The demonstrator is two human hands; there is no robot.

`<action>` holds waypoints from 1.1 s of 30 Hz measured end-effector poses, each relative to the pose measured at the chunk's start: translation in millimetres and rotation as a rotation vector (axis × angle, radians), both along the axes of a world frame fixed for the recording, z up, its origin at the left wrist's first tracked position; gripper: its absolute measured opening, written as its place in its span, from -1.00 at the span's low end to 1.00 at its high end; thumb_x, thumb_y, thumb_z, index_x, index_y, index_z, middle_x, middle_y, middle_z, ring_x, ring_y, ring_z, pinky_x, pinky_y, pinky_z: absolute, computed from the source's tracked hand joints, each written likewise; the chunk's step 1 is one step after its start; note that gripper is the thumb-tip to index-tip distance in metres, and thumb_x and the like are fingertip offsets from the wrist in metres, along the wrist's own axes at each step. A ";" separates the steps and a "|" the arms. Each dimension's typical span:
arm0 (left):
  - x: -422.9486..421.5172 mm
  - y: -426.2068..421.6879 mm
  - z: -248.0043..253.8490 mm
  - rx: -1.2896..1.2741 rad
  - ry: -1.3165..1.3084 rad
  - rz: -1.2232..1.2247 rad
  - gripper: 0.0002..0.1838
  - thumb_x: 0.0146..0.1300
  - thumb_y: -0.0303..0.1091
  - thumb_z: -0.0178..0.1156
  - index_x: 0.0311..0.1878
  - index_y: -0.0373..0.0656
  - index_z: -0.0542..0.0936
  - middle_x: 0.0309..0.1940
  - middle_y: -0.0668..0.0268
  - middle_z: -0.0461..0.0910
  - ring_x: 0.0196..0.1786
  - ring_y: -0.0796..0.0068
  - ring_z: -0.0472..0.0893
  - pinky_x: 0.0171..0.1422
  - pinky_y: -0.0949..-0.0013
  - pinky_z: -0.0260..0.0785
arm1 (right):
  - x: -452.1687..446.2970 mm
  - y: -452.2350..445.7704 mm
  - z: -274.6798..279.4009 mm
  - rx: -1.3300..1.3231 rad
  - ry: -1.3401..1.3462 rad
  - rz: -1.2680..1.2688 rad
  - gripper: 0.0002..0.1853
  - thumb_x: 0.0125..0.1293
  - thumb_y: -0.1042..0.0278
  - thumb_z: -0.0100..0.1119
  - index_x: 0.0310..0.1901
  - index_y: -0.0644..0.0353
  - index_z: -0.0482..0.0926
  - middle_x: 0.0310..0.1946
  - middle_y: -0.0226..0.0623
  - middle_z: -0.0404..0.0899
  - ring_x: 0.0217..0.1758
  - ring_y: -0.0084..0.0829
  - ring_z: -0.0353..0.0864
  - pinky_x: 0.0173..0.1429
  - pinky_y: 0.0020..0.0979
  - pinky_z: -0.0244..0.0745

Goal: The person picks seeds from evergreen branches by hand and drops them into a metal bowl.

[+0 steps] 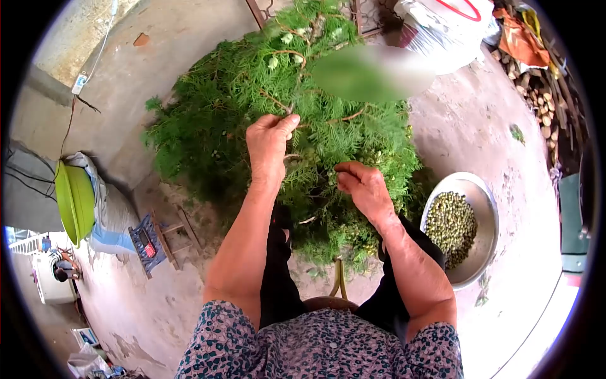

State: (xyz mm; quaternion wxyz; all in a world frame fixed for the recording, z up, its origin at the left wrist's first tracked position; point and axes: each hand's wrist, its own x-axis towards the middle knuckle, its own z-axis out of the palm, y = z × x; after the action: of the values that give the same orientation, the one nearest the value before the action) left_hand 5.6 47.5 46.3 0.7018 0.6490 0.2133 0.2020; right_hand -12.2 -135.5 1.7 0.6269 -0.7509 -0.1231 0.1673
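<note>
My left hand (271, 145) is closed around the woody stem of an evergreen branch (303, 60), which rises away from me with pale green cones among its leaves. Lower and to the right, my right hand (367, 191) has its fingers curled in a pinch over the foliage; whatever they may hold is too small to make out. A large heap of cut green branches (208, 107) lies on the floor before me, under both hands. Right of the heap, a metal basin (486, 240) holds many small greenish cones (449, 227).
A white plastic bag (442, 31) stands at the back right, near stacked firewood (543, 107). Leftward are a small folding stool (164, 240), a lime-green basin (74, 202) and a grey sack (113, 215). A blurred oval hides part of the heap's far right side.
</note>
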 end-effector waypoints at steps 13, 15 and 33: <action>-9.7 -52.0 36.7 -0.287 0.038 0.038 -0.88 0.01 -0.45 0.26 -0.48 -0.26 0.51 -0.59 0.39 0.44 -0.48 0.56 0.36 -0.32 0.51 0.17 | -1.3 -2.8 17.8 0.972 0.451 -0.193 -0.91 0.17 0.53 0.10 -0.37 0.17 0.39 -0.35 -0.46 0.45 -0.19 -0.49 0.45 -0.01 -0.32 0.44; -10.9 -58.1 11.4 -0.354 0.012 0.032 -0.88 0.01 -0.46 0.25 -0.48 -0.26 0.51 -0.60 0.38 0.43 -0.50 0.58 0.35 -0.35 0.53 0.17 | 0.4 -8.8 22.2 0.988 0.463 -0.194 -0.90 0.17 0.54 0.11 -0.38 0.15 0.39 -0.38 -0.48 0.42 -0.23 -0.49 0.44 0.02 -0.29 0.42; -11.5 -63.8 -52.2 -0.500 0.317 -0.031 -0.91 0.08 -0.29 0.10 -0.41 -0.06 0.47 -0.65 0.43 0.38 -0.72 0.62 0.24 -0.69 0.53 0.02 | 24.1 -38.1 30.5 1.097 0.436 -0.501 -0.78 0.13 0.51 0.20 -0.61 0.06 0.47 -0.38 -0.39 0.53 -0.23 -0.45 0.49 -0.22 -0.24 0.51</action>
State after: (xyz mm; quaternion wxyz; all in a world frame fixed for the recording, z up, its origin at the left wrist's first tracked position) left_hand -5.9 -16.3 -5.8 0.8010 0.4825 0.3533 0.0285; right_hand 12.0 -173.5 32.1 0.9508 -0.2757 0.1186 0.0773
